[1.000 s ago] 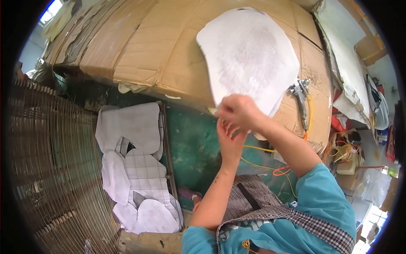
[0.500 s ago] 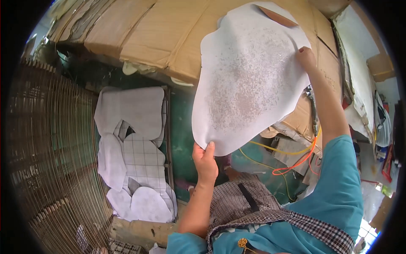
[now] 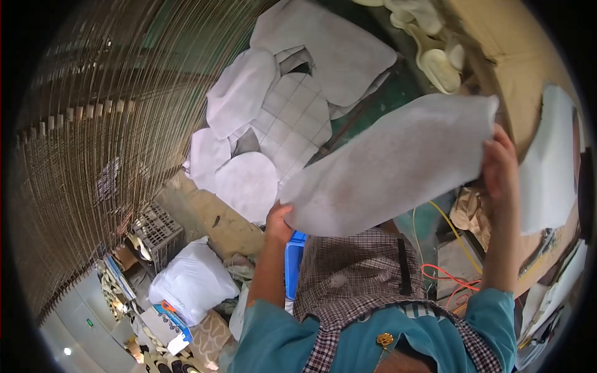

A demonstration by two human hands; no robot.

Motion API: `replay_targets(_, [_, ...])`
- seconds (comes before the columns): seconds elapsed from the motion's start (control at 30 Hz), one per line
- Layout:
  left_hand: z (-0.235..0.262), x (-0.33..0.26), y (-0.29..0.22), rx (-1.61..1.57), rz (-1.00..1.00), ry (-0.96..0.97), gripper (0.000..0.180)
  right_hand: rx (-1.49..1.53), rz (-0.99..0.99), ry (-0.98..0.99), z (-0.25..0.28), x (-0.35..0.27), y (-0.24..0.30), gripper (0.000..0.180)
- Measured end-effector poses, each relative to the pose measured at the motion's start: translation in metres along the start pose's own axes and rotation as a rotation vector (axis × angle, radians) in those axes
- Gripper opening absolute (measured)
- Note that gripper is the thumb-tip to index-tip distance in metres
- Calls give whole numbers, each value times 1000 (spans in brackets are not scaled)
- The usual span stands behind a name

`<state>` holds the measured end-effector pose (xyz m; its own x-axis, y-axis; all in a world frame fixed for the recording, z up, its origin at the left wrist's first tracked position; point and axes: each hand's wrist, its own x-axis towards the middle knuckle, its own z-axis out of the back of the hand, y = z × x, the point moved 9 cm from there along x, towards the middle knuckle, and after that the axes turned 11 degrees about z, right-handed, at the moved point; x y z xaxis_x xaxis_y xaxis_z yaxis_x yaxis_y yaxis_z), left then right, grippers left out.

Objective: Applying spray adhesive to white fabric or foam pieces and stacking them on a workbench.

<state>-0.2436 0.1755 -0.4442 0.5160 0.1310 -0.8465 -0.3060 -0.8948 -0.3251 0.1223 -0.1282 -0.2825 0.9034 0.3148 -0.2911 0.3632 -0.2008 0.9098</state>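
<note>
Stretched between my hands is a large pale grey-white sheet [image 3: 398, 161] with rounded, irregular edges; its exact material is unclear. My left hand [image 3: 280, 222] pinches its near left corner, thumb on top. At the upper right edge my right hand [image 3: 499, 165] grips it with curled fingers. The sheet is held in the air, slightly bowed, in front of my checked apron. Just beyond my left hand, similar pale pieces [image 3: 245, 183] lie spread and overlapping on a wire grid [image 3: 295, 115].
Rows of thin wire racks [image 3: 149, 81] rise at the left. A cardboard-covered table [image 3: 516, 46] stands right, with another pale sheet [image 3: 550, 165] on it. Below are a white bag [image 3: 193, 280], a plastic crate [image 3: 158, 230], a blue bin [image 3: 293, 264] and an orange hose [image 3: 444, 273].
The view has swung left toward the wire racks. The held sheet has moved off the cardboard-covered table toward the grid, and its speckled face no longer shows. Both hands still grip it.
</note>
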Motion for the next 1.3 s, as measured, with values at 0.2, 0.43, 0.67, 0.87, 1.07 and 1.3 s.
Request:
replay_targets(0.2, [151, 56, -11, -186, 13, -338, 36, -157, -204, 141, -110, 85, -188, 9])
replay_targets(0.43, [224, 138, -38, -391, -135, -318, 34, -178, -233, 204, -211, 164, -328, 14])
replay_targets(0.67, [267, 210, 17, -309, 98, -351, 45, -270, -308, 102, -162, 209, -421, 35])
replay_targets(0.87, [254, 202, -2, -222, 131, -608, 52, -311, -446, -44, -46, 148, -444, 37])
replay_targets(1.07, [107, 64, -294, -331, -818, -24, 34, -303, -476, -135, 12, 43, -377, 28])
replay_targets(1.3, [13, -71, -407, -687, -914, 513, 18, -346, -444, -178, -1, -16, -285, 25])
